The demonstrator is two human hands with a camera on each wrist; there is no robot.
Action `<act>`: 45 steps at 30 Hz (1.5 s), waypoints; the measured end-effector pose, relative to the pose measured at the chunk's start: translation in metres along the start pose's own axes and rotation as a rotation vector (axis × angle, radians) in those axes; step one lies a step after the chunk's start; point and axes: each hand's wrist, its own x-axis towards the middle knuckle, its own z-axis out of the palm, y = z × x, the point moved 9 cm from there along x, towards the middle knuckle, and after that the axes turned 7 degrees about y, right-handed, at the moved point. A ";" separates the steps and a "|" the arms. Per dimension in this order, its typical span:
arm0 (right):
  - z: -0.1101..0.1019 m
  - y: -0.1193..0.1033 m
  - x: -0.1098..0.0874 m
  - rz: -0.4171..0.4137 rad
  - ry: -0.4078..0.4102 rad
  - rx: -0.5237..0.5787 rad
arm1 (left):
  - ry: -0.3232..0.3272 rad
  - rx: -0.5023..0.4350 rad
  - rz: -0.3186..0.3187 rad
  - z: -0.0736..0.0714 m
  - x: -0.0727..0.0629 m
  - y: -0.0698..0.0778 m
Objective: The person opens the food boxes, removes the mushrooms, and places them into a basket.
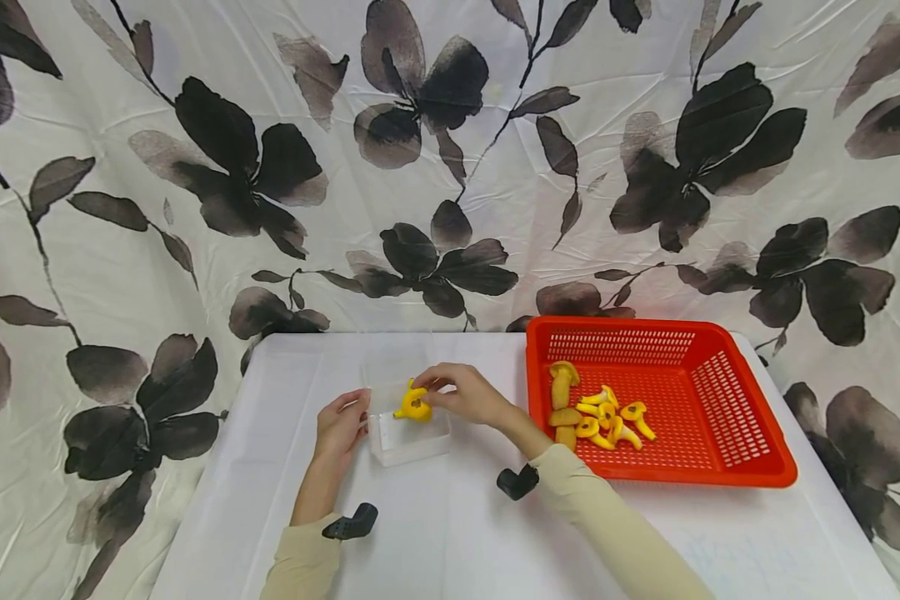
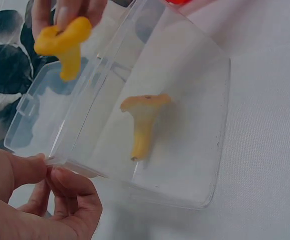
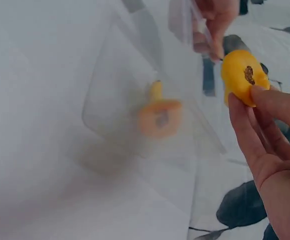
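My right hand [image 1: 461, 396] pinches a yellow toy mushroom [image 3: 242, 75] by its cap between thumb and fingers. The mushroom is held up over the clear plastic box [image 1: 408, 457], its stem pointing down in the left wrist view. With thumb and fingers, my left hand [image 2: 50, 195] grips the box's edge near the lid hinge. The box's lid [image 2: 32, 112] stands open on the far side. Through the clear wall, a second yellow mushroom [image 2: 145, 122] shows lying inside the box.
To the right, a red plastic basket [image 1: 735, 400] holds several small yellow mushrooms [image 1: 607, 417] and brown-yellow thick-stemmed mushrooms [image 1: 562, 383] at its left end. A white cloth covers the table [image 1: 435, 542]. Behind it hangs a floral curtain [image 1: 450, 150].
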 end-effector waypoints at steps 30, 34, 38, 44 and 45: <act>-0.167 0.062 -0.075 0.313 0.335 0.253 | 0.004 -0.004 0.019 -0.005 0.003 -0.001; -0.186 0.076 -0.088 0.345 0.359 0.181 | -0.001 -0.007 0.015 -0.005 0.003 -0.002; -0.202 0.087 -0.102 0.388 0.369 0.118 | -0.002 -0.003 0.010 -0.004 0.001 -0.002; -0.219 0.100 -0.117 0.421 0.360 0.034 | 0.000 0.003 0.013 -0.002 0.001 -0.002; -0.221 0.102 -0.119 0.429 0.356 0.010 | 0.000 0.004 0.014 -0.002 0.000 -0.002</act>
